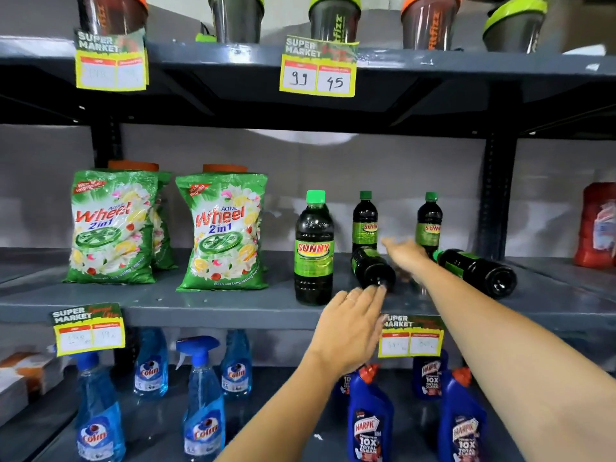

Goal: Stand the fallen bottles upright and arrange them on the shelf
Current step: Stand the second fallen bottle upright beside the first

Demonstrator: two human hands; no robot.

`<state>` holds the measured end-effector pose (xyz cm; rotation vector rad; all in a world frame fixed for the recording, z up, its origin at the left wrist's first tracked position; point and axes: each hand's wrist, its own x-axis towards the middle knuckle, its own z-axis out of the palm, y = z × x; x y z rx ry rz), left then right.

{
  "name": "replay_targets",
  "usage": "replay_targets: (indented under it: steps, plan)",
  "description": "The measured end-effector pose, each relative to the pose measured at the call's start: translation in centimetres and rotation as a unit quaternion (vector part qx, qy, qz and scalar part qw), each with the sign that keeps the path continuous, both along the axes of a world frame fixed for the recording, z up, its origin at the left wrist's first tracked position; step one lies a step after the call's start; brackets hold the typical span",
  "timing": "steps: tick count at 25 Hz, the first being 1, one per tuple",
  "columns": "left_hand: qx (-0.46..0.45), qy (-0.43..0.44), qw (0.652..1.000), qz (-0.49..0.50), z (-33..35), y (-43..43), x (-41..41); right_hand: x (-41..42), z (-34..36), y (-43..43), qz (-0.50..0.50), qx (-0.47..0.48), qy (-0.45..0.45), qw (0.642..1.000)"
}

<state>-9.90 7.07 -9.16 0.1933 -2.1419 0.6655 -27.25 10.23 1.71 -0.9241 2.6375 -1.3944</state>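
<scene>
On the middle shelf (200, 305) three dark Sunny bottles with green caps stand upright: one at the front (314, 251), two further back (365, 225) (429, 225). Two more lie on their sides: one (371, 266) with its base toward me, another (476, 271) to the right. My left hand (350, 328) is open, fingertips at the base of the nearer fallen bottle. My right hand (405, 253) reaches in over the shelf, open, just right of that bottle's body and apart from the far-right one.
Two green Wheel detergent bags (113, 225) (223, 231) stand left on the same shelf. A red container (596, 225) sits at far right. Shaker cups line the shelf above (333, 18). Blue Colin sprays (203, 405) and Harpic bottles (370, 418) fill the shelf below.
</scene>
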Motion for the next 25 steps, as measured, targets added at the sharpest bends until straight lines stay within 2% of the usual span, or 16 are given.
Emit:
replay_targets:
  steps: [2,5,8,12,16,19,21,23,25]
  plan:
    - [0.026,0.017,0.999,0.036,-0.6,-0.3,-0.7,0.3,0.3,-0.8,0.06,0.042,-0.083,0.994]
    - [0.021,0.036,0.998,0.038,-1.1,-0.6,-1.1,0.7,0.4,-1.2,0.103,0.074,-0.133,0.983]
    - [-0.002,0.055,0.997,0.044,-1.4,-0.6,-1.1,0.2,0.1,-1.0,0.107,0.002,-0.154,0.982]
    - [0.0,0.066,0.997,0.034,-1.4,-0.7,-1.3,-1.3,-0.3,-1.0,0.03,-0.099,-0.029,0.994]
    - [0.006,0.059,0.998,0.033,-1.5,-0.7,-1.3,-1.6,-1.6,-0.1,0.049,-0.126,0.118,0.984]
    - [0.009,0.056,0.998,0.036,-1.4,-0.6,-1.3,-1.3,-2.7,0.1,0.062,-0.131,0.15,0.978]
    - [0.012,0.056,0.998,0.037,-1.4,-0.6,-1.2,-1.5,-2.3,0.1,0.074,-0.117,0.126,0.982]
    - [0.016,0.058,0.997,0.04,-1.4,-0.4,-1.1,-1.8,-1.4,0.4,0.131,-0.117,0.042,0.984]
    - [0.017,0.061,0.997,0.044,-1.3,-0.4,-1.1,-2.1,-0.9,0.8,0.195,-0.144,-0.044,0.969]
